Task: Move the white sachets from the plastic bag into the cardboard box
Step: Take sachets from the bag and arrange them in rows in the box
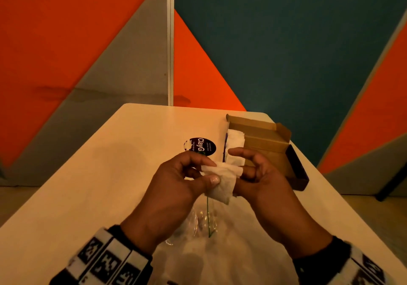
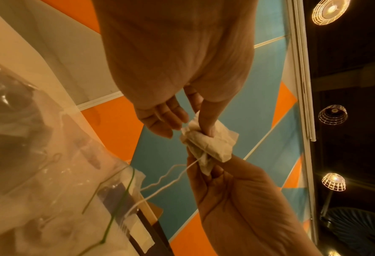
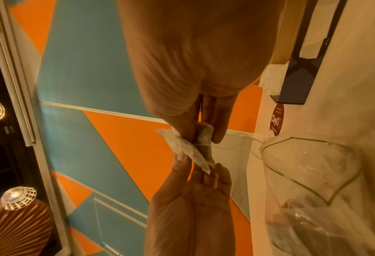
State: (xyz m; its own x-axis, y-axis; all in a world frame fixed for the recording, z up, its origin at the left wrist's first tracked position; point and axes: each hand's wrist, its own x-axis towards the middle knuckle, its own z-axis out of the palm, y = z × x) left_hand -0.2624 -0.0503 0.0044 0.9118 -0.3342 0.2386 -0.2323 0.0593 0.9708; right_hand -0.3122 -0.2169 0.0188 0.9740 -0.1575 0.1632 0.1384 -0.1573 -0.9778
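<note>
Both hands hold a bunch of white sachets in the air above the table, just left of the cardboard box. My left hand pinches the bunch with the thumb on top. My right hand pinches its right end. In the left wrist view the sachets trail thin white strings down to the plastic bag. The open clear plastic bag lies under the hands. More white sachets lie in the box's left end.
The pale table carries a round dark ClayGo sticker left of the box. Orange, grey and teal wall panels stand behind the table. The box's lid hangs open on the right side.
</note>
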